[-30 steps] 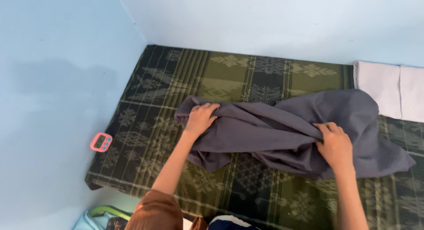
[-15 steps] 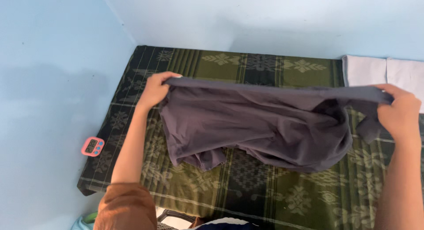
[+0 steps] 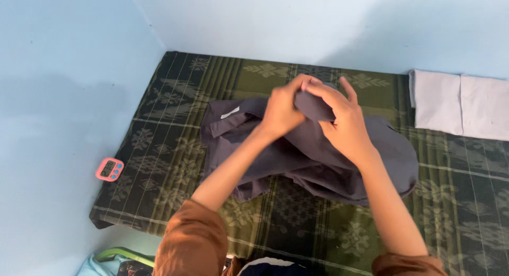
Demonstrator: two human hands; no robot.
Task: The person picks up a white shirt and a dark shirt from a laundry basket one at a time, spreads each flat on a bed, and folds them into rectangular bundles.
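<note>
A dark grey garment (image 3: 297, 159) lies bunched on a green patterned mat (image 3: 175, 165), its collar with a white label toward the left. My left hand (image 3: 281, 109) and my right hand (image 3: 342, 119) meet above its middle, both gripping a raised fold of the grey cloth between them. My brown sleeves show at the bottom of the view.
Folded white cloths (image 3: 461, 104) lie on the mat at the far right, by the pale blue wall. A small pink timer (image 3: 110, 169) sits on the floor left of the mat. A light blue and green object (image 3: 114, 260) shows at the bottom left.
My hands held the garment stretched wide apart in the air; now they have come together at the middle, and the cloth has dropped back onto the mat.
</note>
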